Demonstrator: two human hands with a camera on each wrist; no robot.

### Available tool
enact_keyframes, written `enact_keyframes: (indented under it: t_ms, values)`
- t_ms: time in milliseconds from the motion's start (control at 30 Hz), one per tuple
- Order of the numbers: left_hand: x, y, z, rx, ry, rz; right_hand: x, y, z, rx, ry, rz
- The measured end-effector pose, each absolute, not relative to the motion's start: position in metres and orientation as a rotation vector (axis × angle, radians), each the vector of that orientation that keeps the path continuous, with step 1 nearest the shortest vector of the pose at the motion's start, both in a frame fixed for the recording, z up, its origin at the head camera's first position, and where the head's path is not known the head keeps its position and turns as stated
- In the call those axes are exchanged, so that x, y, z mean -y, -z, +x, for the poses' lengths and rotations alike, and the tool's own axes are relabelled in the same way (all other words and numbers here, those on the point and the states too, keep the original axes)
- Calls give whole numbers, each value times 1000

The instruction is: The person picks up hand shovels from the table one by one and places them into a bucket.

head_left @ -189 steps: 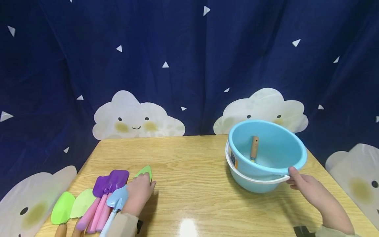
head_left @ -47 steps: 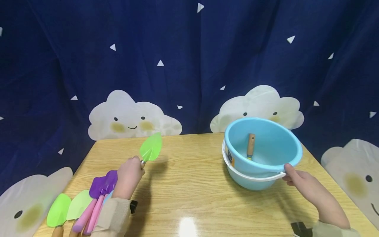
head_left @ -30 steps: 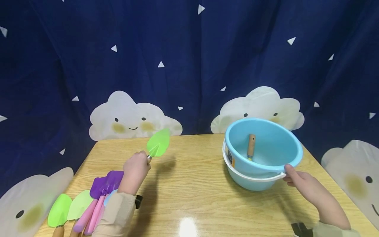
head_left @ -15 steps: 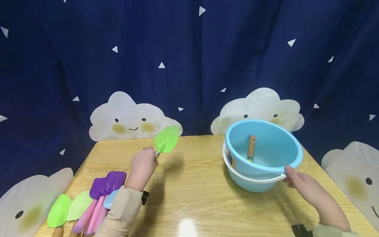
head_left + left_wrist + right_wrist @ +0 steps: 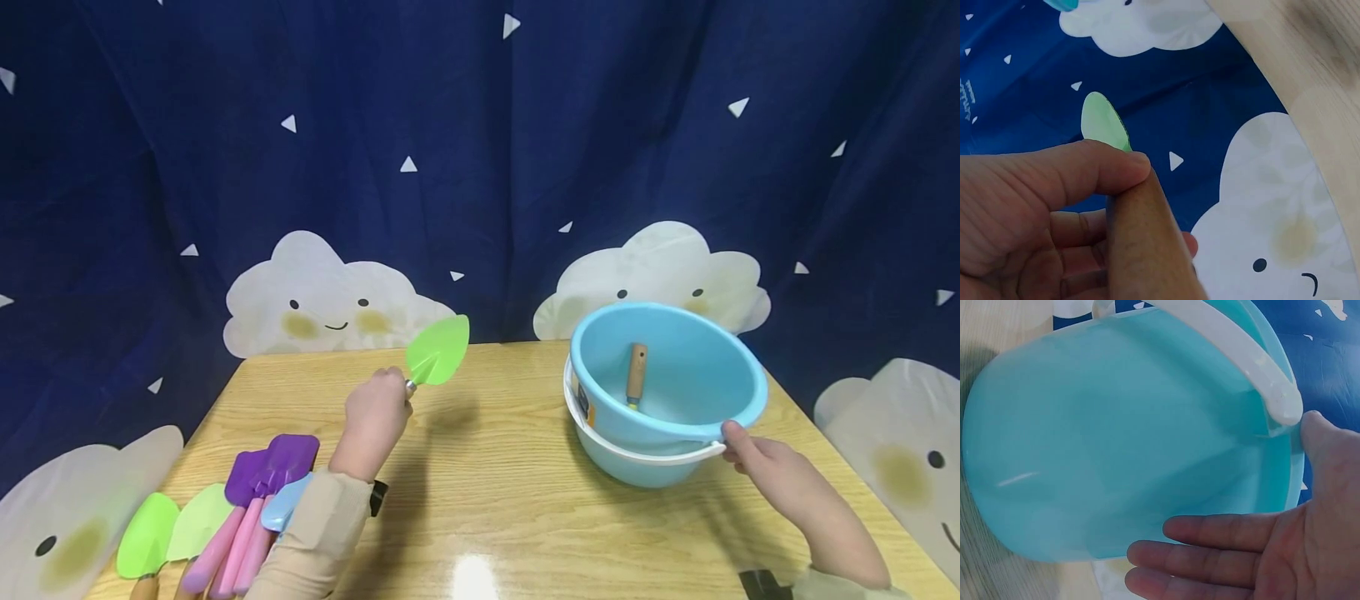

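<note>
A garden trowel with a bright green blade (image 5: 438, 350) is gripped by my left hand (image 5: 377, 414), raised over the table's middle left. In the left wrist view, thumb and fingers close around its wooden handle (image 5: 1147, 244). At the right stands a light blue bucket (image 5: 651, 468), its white handle (image 5: 645, 454) hanging down the near side. My right hand (image 5: 783, 479) holds the bucket's rim at the near right. The right wrist view shows the thumb over the rim and fairly straight fingers along the outer wall. A wooden-handled tool (image 5: 637, 372) stands inside the bucket, its lower end hidden.
At the table's left lie a green trowel (image 5: 150, 537), a pale green one (image 5: 201, 522), purple shovels (image 5: 288, 460) with pink handles, and a light blue one (image 5: 285, 502) partly behind the left sleeve. A dark blue curtain (image 5: 480, 167) hangs behind the table (image 5: 510, 517).
My left hand has taken up the green trowel from the table and carried it rightward, slowing lately. My right hand and the bucket have stayed in place.
</note>
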State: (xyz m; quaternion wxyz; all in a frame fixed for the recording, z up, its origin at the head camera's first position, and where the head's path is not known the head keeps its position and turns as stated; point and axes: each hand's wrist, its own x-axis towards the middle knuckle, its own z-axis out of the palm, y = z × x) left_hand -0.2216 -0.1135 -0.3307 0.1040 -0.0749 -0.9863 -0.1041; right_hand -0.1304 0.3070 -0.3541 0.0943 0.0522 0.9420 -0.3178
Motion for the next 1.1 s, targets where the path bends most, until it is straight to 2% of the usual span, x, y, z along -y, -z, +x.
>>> enact_keyframes:
  t_ms: [1100]
  values:
    - [49, 319, -216, 2706, 158, -457, -310, 358, -127, -2788, 1040, 132]
